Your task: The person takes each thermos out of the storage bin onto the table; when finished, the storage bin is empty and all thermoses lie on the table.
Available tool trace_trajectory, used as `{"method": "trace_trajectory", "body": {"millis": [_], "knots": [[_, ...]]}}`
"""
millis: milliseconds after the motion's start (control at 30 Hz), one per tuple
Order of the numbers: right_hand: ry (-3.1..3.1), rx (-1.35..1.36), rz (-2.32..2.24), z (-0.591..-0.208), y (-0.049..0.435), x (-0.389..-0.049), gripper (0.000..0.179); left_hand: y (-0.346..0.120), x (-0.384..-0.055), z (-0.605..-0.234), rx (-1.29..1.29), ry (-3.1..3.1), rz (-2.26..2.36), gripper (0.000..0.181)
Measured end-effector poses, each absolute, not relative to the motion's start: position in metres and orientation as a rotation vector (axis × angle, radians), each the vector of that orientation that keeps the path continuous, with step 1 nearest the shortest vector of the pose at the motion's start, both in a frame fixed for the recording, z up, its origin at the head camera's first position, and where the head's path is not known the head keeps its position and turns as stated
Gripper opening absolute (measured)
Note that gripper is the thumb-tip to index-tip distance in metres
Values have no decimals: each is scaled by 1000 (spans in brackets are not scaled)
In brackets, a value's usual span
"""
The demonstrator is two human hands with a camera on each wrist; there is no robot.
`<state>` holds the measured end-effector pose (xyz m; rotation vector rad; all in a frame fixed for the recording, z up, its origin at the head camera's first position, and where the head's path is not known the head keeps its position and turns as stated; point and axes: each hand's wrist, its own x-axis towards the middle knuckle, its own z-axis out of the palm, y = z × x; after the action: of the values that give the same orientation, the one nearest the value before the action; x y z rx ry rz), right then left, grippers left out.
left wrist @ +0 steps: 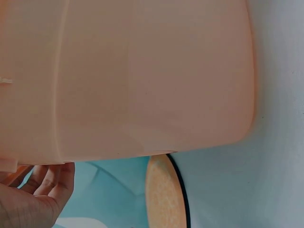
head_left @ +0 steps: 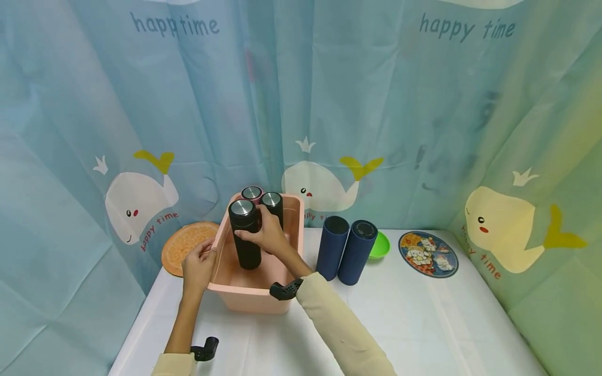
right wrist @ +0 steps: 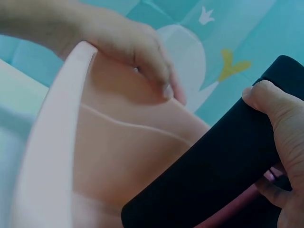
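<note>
One black bottle (head_left: 248,255) is inside the pink bin (head_left: 254,303), its upper part between the curled thumb and fingers of the right hand (head_left: 269,234), which grips it; the left hand (head_left: 198,265), fingers bent, holds the bin's left rim.

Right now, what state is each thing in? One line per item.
Pink bin: upright, open-topped
Left hand: grips bin rim
Right hand: grips front black bottle
Front black bottle: held, silver top up
Rear black bottle: in bin, silver top up
Pink bottle: in bin, silver top up
Left blue bottle: standing
Right blue bottle: standing
Green bowl: partly hidden
</note>
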<state>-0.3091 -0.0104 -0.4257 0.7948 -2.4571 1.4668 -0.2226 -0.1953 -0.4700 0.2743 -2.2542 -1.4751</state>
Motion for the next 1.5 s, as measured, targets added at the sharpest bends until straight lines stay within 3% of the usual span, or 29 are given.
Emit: {"method": "trace_trajectory", "body": {"millis": [467, 1067, 1500], "knots": [[-2335, 802, 1525, -397, 12, -300, 69, -195, -222, -471, 277, -2258, -1439, 32], [-2019, 777, 1713, -331, 43, -276, 59, -195, -222, -468, 278, -2261, -1471, 33], [-1927, 692, 1532, -307, 78, -252, 61, -195, -220, -467, 285, -2270, -1466, 33]]}}
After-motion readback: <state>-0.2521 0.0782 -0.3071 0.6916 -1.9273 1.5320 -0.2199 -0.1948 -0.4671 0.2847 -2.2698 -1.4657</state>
